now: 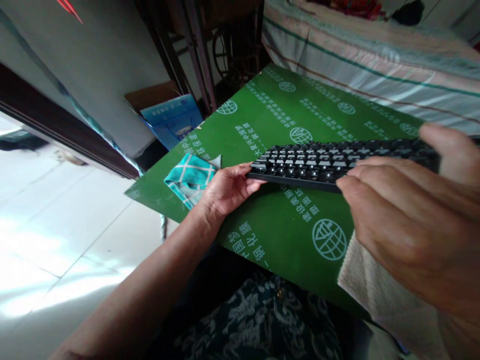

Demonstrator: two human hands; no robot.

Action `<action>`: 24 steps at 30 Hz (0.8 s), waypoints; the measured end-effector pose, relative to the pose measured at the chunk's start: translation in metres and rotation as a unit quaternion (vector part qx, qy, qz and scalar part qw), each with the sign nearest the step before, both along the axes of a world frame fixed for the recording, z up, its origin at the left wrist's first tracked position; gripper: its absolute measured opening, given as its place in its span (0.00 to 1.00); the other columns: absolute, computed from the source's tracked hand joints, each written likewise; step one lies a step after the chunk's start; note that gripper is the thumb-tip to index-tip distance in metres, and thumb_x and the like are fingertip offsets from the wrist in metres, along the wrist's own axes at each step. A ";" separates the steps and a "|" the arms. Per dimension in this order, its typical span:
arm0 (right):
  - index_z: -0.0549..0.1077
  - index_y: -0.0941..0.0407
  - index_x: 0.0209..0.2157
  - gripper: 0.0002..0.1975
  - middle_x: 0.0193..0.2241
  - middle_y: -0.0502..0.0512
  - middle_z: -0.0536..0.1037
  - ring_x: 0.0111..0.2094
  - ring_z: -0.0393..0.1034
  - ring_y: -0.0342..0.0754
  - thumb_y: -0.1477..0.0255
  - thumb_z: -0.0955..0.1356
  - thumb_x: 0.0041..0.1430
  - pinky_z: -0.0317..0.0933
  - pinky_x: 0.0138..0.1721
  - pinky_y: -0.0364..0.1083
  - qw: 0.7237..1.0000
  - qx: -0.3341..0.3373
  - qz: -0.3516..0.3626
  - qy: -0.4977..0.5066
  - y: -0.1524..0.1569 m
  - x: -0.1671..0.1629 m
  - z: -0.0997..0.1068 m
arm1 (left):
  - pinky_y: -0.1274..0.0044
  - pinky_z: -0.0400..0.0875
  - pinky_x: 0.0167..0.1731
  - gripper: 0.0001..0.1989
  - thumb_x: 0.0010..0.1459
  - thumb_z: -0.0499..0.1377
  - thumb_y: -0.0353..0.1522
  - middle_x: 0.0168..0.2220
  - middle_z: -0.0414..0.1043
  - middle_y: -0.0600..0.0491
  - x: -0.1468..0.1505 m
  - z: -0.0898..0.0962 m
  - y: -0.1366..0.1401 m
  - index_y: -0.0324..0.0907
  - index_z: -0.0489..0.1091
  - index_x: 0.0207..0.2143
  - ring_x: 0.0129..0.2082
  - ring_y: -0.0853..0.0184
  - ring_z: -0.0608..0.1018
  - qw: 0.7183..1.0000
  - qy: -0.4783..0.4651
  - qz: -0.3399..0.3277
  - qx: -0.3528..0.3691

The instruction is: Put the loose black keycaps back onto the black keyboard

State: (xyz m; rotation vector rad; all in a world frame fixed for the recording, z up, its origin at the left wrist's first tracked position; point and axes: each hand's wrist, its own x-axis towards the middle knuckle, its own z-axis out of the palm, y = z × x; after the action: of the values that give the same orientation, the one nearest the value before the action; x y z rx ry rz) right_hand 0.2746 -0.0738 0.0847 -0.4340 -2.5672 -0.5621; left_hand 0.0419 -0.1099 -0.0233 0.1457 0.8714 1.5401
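A black keyboard (307, 157) is held tilted above the green board, keys facing up. My left hand (236, 185) grips its left end, with the thumb at the upper side and fingers below. Over the right part lies my right hand (405, 215), closed against the keys and near edge; it is blurred, and its fingertips are partly hidden. A teal checked cloth (193, 175) lies folded on the board beside my left wrist. Under my right hand, a beige cloth (375, 285) hangs over the board's near edge.
The green printed board (258, 120) forms the work surface. A striped cloth covering (375, 65) rises behind it. On the left stand a blue box (172, 117) and a dark metal frame (195, 50). Pale floor tiles (67, 240) show at lower left.
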 end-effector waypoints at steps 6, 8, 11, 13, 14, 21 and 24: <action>0.70 0.54 0.23 0.15 0.20 0.53 0.71 0.30 0.71 0.49 0.79 0.59 0.61 0.58 0.55 0.69 0.997 0.054 0.015 -0.055 -0.008 -0.004 0.012 | 0.81 0.78 0.25 0.11 0.54 0.49 0.18 0.24 0.76 0.47 0.000 -0.002 0.000 0.31 0.71 0.31 0.23 0.66 0.80 0.999 -0.030 -0.002 0.012; 0.69 0.54 0.22 0.16 0.20 0.53 0.71 0.29 0.71 0.49 0.80 0.59 0.61 0.58 0.55 0.70 0.996 0.056 0.015 -0.062 -0.009 -0.006 0.014 | 0.80 0.77 0.25 0.11 0.54 0.49 0.18 0.24 0.76 0.47 0.000 -0.002 0.000 0.31 0.71 0.31 0.23 0.66 0.80 0.999 -0.032 -0.002 0.017; 0.69 0.55 0.20 0.17 0.19 0.54 0.71 0.28 0.71 0.50 0.81 0.59 0.59 0.59 0.53 0.71 0.997 0.061 0.020 -0.051 -0.011 -0.011 0.017 | 0.80 0.77 0.24 0.12 0.55 0.48 0.18 0.25 0.77 0.47 -0.002 -0.003 -0.001 0.31 0.71 0.31 0.23 0.66 0.80 0.999 -0.037 -0.006 0.024; 0.68 0.55 0.18 0.18 0.18 0.53 0.70 0.28 0.71 0.50 0.82 0.59 0.59 0.59 0.53 0.71 0.998 0.051 0.021 -0.042 -0.012 -0.013 0.018 | 0.80 0.78 0.24 0.13 0.56 0.48 0.18 0.25 0.77 0.47 -0.002 -0.004 -0.001 0.32 0.71 0.31 0.23 0.67 0.80 0.999 -0.041 -0.007 0.029; 0.67 0.54 0.17 0.19 0.17 0.52 0.69 0.28 0.71 0.50 0.82 0.59 0.59 0.59 0.53 0.71 0.998 0.042 0.018 -0.037 -0.013 -0.014 0.019 | 0.80 0.78 0.24 0.13 0.56 0.47 0.18 0.25 0.77 0.47 -0.002 -0.004 -0.001 0.31 0.71 0.32 0.23 0.67 0.81 0.999 -0.043 -0.006 0.033; 0.68 0.50 0.19 0.20 0.16 0.48 0.68 0.29 0.71 0.46 0.78 0.57 0.62 0.55 0.60 0.65 0.999 -0.042 -0.017 -0.003 -0.015 -0.016 0.023 | 0.81 0.78 0.25 0.12 0.56 0.48 0.18 0.24 0.76 0.47 -0.001 -0.002 -0.002 0.32 0.71 0.32 0.23 0.67 0.80 0.998 -0.039 -0.004 0.039; 0.68 0.50 0.18 0.20 0.16 0.47 0.67 0.28 0.70 0.45 0.76 0.58 0.62 0.54 0.61 0.64 0.998 -0.059 -0.022 0.010 -0.014 -0.016 0.024 | 0.81 0.78 0.24 0.13 0.56 0.47 0.18 0.23 0.76 0.47 -0.001 -0.001 -0.002 0.32 0.71 0.31 0.22 0.67 0.80 0.999 -0.036 -0.001 0.039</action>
State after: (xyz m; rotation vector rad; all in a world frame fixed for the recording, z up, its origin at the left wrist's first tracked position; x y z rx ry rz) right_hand 0.2581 -0.0883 0.1089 -0.5351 -2.5851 -0.4204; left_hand 0.0408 -0.1118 -0.0242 0.1472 0.7551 1.5684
